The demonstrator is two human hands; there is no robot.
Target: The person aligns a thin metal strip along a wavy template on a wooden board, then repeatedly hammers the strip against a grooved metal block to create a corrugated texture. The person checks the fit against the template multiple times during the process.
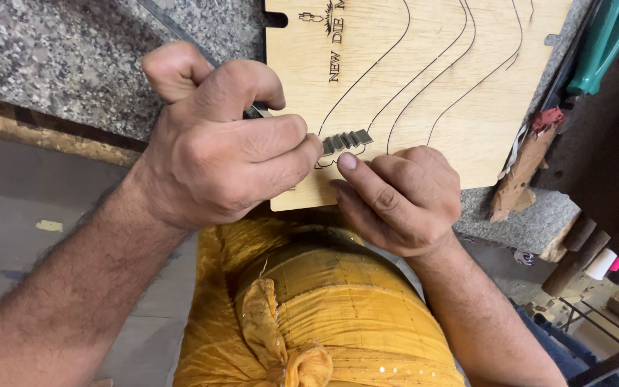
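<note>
plywood board (424, 86) lies on a granite slab (59, 57), dark curved slots cut across it. left hand (216, 143) is closed around a dark tool, pinching a zigzag metal strip (347, 140) at its fingertips. right hand (399, 201) curls just below, forefinger pressing the strip. only this strip looks seated; the long curves beyond the hands look unfilled.

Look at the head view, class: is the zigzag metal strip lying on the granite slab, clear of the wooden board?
No: the zigzag metal strip sits on the wooden board, pinched between the left hand and the right hand.
</note>
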